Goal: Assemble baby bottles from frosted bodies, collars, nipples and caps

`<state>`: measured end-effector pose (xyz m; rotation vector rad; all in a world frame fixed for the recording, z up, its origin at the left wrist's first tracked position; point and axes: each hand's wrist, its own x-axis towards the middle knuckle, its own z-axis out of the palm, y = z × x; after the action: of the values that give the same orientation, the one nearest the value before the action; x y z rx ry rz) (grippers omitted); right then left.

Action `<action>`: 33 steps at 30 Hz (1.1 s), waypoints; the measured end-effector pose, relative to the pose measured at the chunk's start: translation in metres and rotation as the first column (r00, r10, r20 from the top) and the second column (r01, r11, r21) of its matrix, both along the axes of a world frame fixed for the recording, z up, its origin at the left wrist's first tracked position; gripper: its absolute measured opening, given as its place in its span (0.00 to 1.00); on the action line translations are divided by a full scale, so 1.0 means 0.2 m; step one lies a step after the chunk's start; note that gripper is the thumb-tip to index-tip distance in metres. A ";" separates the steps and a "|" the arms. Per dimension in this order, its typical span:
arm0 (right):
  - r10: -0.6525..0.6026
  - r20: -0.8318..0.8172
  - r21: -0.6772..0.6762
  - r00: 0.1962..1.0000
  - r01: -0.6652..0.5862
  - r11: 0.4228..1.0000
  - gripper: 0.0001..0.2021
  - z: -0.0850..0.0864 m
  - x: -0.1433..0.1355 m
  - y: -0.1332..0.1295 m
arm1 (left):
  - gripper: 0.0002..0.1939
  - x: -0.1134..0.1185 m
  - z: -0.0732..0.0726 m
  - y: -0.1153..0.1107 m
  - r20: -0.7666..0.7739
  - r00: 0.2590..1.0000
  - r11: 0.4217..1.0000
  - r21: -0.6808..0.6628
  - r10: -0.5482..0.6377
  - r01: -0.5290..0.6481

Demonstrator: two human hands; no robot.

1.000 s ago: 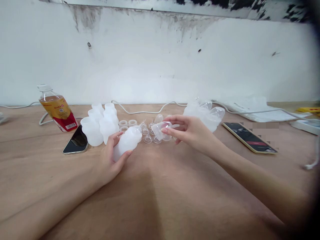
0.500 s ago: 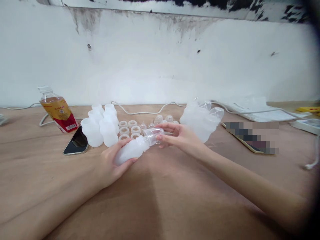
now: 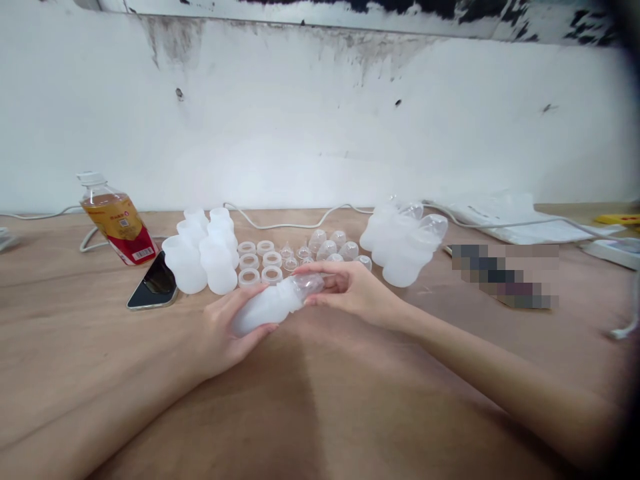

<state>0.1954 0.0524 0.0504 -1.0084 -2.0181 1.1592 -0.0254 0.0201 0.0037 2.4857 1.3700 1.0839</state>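
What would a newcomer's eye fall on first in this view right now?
Probably the pale bottle near the middle, held tilted in the left grip, with the right grip around the clear cap at its end. Next might come the drink bottle with its yellow and red label, at the left near the wall, then the white bottles clustered between it and the rings.

Through the head view I look across a brown, wood-grained tabletop (image 3: 380, 407) that reaches back to a white wall (image 3: 300, 120). I see grey-brown stains (image 3: 173, 40) high on it and three small dark marks lower down. Above runs a pale band (image 3: 400, 17) with black patches. Light glows palest low on the wall, and a soft shadow crosses the near tabletop
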 end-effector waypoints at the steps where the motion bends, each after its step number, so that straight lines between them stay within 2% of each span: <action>1: 0.005 0.011 -0.025 1.000 -0.005 1.000 0.20 0.00 0.00 0.00 | 0.21 0.00 -0.01 0.00 -0.002 1.000 1.000 0.018 -0.013 0.013; 7: 0.011 0.025 -0.027 1.000 -0.010 1.000 0.20 -0.03 0.00 -0.02 | 0.22 0.00 -0.02 0.01 0.014 0.996 0.995 0.042 -0.089 0.088; 16: 0.021 0.063 0.027 0.998 -0.023 0.999 0.20 -0.03 -0.01 -0.03 | 0.22 0.01 0.01 -0.01 0.004 0.996 0.996 0.017 -0.087 0.087; 19: 0.022 0.130 0.125 0.991 -0.039 0.991 0.19 0.02 -0.01 -0.04 | 0.21 0.01 0.01 -0.01 0.008 0.997 0.997 -0.014 -0.080 0.080; 23: -0.037 0.264 0.335 0.964 -0.055 0.941 0.16 0.17 0.02 -0.09 | 0.28 0.01 0.00 0.00 0.029 0.990 0.990 -0.003 -0.139 0.139; 26: -0.215 0.287 0.495 0.933 0.048 0.867 0.18 0.31 0.09 -0.12 | 0.30 0.00 0.00 0.01 0.060 0.980 0.981 0.002 -0.192 0.192; 28: -0.377 0.247 0.627 0.893 0.149 0.765 0.18 0.39 0.16 -0.13 | 0.28 0.00 0.00 0.01 0.065 0.980 0.982 -0.015 -0.188 0.189; 29: -0.481 0.218 0.697 0.849 0.209 0.686 0.18 0.43 0.20 -0.13 | 0.27 0.01 0.00 0.01 0.061 0.982 0.983 -0.021 -0.181 0.183; 31: -0.687 0.198 0.816 0.699 0.271 0.511 0.21 0.49 0.29 -0.12 | 0.25 0.01 0.00 0.01 0.058 0.983 0.984 -0.013 -0.175 0.176; 32: -0.779 0.218 0.854 0.589 0.271 0.444 0.23 0.51 0.34 -0.11 | 0.25 0.02 0.00 0.01 0.057 0.983 0.985 -0.003 -0.173 0.174; 33: -0.844 0.264 0.873 0.468 0.255 0.415 0.24 0.52 0.39 -0.09 | 0.24 0.02 0.00 0.01 0.054 0.983 0.985 0.008 -0.174 0.174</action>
<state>0.2734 0.0338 0.1544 -1.6362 -1.9568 -0.6018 -0.0217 0.0215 0.0044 2.5024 1.1130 1.1073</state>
